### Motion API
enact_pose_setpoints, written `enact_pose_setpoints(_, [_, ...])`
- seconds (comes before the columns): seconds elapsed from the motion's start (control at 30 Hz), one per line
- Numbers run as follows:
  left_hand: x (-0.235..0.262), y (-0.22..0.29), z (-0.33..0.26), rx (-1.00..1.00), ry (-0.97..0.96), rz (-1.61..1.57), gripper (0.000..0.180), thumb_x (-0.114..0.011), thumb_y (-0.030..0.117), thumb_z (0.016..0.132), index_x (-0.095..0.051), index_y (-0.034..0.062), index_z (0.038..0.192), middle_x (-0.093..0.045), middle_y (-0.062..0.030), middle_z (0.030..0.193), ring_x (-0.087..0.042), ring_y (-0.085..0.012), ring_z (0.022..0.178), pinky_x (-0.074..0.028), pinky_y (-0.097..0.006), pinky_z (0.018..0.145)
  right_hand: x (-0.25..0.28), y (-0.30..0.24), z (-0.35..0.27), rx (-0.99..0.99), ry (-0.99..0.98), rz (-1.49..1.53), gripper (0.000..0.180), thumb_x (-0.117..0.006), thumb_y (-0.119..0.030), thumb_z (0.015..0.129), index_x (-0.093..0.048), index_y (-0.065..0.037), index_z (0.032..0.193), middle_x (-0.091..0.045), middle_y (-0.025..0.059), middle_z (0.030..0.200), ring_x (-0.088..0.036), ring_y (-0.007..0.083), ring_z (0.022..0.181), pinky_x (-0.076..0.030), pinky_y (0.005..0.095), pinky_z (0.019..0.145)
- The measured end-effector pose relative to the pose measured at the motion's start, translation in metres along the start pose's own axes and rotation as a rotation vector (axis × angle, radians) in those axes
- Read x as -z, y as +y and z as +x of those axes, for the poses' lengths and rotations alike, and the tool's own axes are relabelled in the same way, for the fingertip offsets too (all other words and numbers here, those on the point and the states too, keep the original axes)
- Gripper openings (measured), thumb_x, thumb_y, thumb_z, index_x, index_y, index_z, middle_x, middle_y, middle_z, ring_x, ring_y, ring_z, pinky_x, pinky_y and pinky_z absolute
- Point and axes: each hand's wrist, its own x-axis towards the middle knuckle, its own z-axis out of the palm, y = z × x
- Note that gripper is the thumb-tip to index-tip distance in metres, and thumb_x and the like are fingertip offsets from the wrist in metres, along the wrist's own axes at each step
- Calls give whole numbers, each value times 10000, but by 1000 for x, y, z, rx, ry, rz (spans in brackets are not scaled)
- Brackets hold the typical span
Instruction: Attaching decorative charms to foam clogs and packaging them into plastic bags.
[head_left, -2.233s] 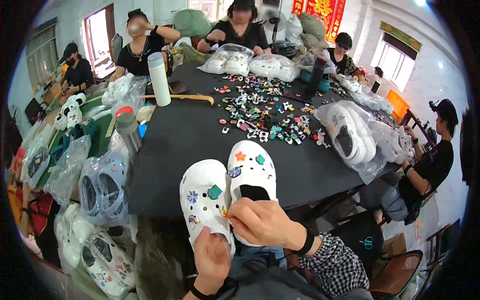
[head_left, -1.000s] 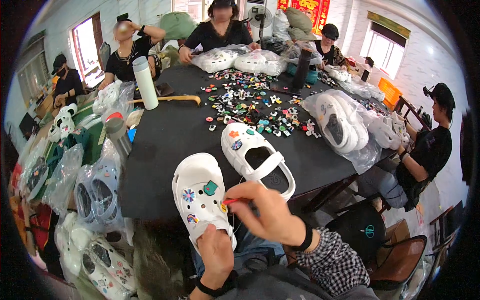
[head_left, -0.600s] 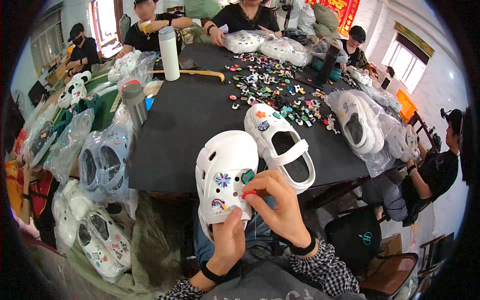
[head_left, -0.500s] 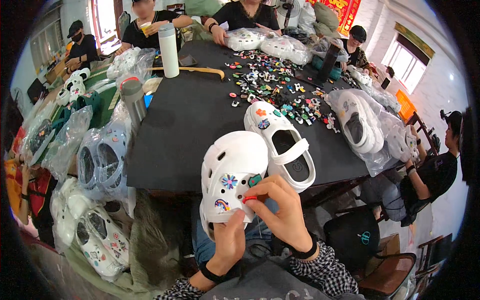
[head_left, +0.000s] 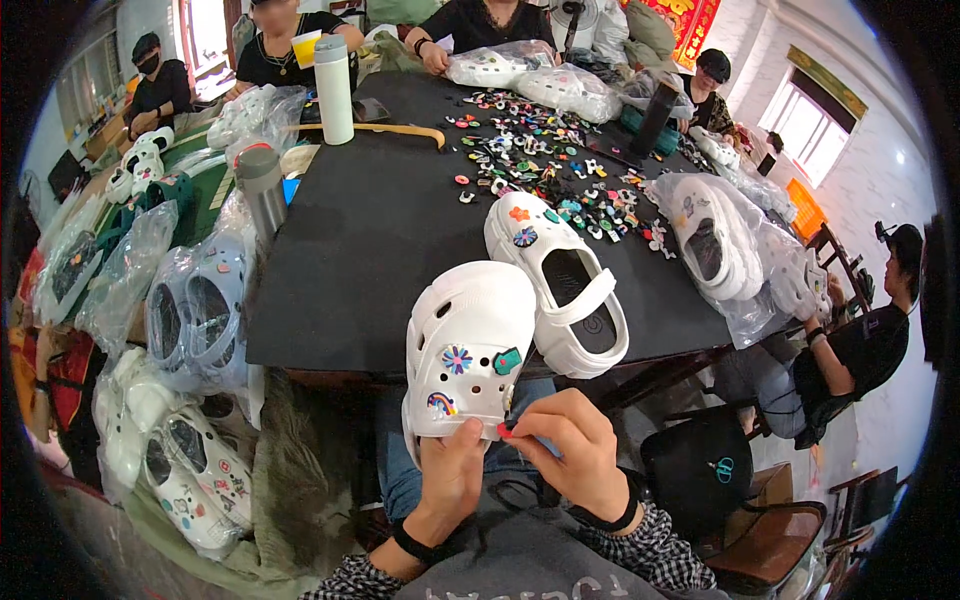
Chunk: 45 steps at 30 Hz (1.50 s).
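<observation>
Black and wide, our counter [head_left: 370,230] fills the middle of the frame, with other people seated along its far edge at the top and one more at the right rim. Scattered over its upper centre lies a spread of small coloured shoe charms [head_left: 545,165]. A second white clog [head_left: 558,280] rests on the counter just right of centre, sole down, two charms on its toe.

Below the counter's near edge, in the lower centre, we hold a white clog [head_left: 465,350] tilted up over our lap, toe pointing away from us. It already carries three charms: a flower, a teal piece and a rainbow. Our left hand [head_left: 452,480] grips its heel end from below, the thumb pressed on the upper near the rainbow charm. Our right hand [head_left: 572,455] sits just right of that, fingers pinched shut on a small red charm [head_left: 503,431] that touches the clog's near rim.

Further up the counter stand a tall white bottle [head_left: 333,78] and, at its left edge, a grey flask [head_left: 262,192]. Clear bags of clogs [head_left: 190,310] pile up along the left side of the frame and down to the floor, and another bagged pair [head_left: 715,240] lies at the counter's right edge. A window shows at the upper right.
</observation>
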Motion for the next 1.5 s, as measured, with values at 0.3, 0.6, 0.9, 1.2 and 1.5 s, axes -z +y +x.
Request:
enact_pose_setpoints(0.3, [15,-7,3,77,25,167,417,-539,-4,924,-435,6,1328,-544,-111,1267,-560,-217,1148,-457,-360,995,-14,-4,16,-63,10,20,238,-762,-49,721,-631,-34,918,-637,97,881,-623,278,757,-506,364,641])
enact_pose_setpoints(0.6, [18,-10,1,28,-22,-38,462,-540,-51,916,-422,18,1357,-528,-109,1310,-531,-223,1201,-444,-373,1030,-19,-18,32,-159,-57,-56,208,-745,12,738,-620,-5,903,-614,110,819,-617,263,712,-488,336,605])
enact_pose_setpoints(0.9, [24,-10,2,115,-3,52,545,-551,-2,925,-348,78,1424,-478,-88,1384,-490,-242,1256,-423,-420,1056,-16,-31,43,-126,-166,-337,163,-732,-77,771,-643,-24,897,-623,74,751,-629,251,643,-487,336,562])
enact_pose_setpoints(1.2, [8,-1,1,79,18,-84,509,-563,-70,901,-408,7,1380,-513,-122,1346,-518,-231,1231,-419,-381,1068,-11,-33,43,-138,-198,-318,181,-736,-102,766,-644,-36,907,-617,69,746,-615,245,636,-479,343,558])
enact_pose_setpoints(1.5, [18,-5,6,-39,-125,110,384,-596,-24,895,-525,-14,1273,-607,-97,1205,-593,-167,1087,-478,-326,953,-7,-12,27,-54,-143,-129,229,-756,-62,727,-629,-44,916,-642,89,826,-634,260,718,-509,349,628])
